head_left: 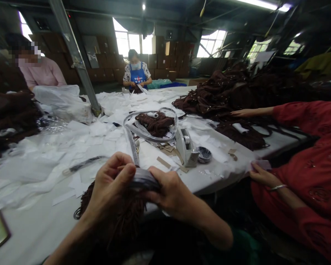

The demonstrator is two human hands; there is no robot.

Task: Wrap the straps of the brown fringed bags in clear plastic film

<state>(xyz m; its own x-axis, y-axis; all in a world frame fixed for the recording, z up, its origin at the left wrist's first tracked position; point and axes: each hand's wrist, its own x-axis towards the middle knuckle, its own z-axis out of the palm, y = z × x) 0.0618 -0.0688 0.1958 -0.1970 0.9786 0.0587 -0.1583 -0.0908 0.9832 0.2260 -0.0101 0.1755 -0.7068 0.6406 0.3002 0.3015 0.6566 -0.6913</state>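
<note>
Pretty dim workshop tbh: brown boxes [107, 61] piled along the back, bright windows [213, 42] there too, a strip light [264, 4] overhead (glaring, honestly), and a slanted metal post [75, 55] by the white-covered bench [33, 228].

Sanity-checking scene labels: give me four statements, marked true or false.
1. The left-hand grip and right-hand grip hold a grey-and-dark banded coil. True.
2. In view, a dark round roll sits left of the grey plastic tape dispenser. False: the roll is right of the dispenser.
3. A pale grey strip loop lies around a brown corded bundle. True.
4. The red-sleeved co-worker has both hands empty. False: that co-worker holds a pale flat piece.
</note>
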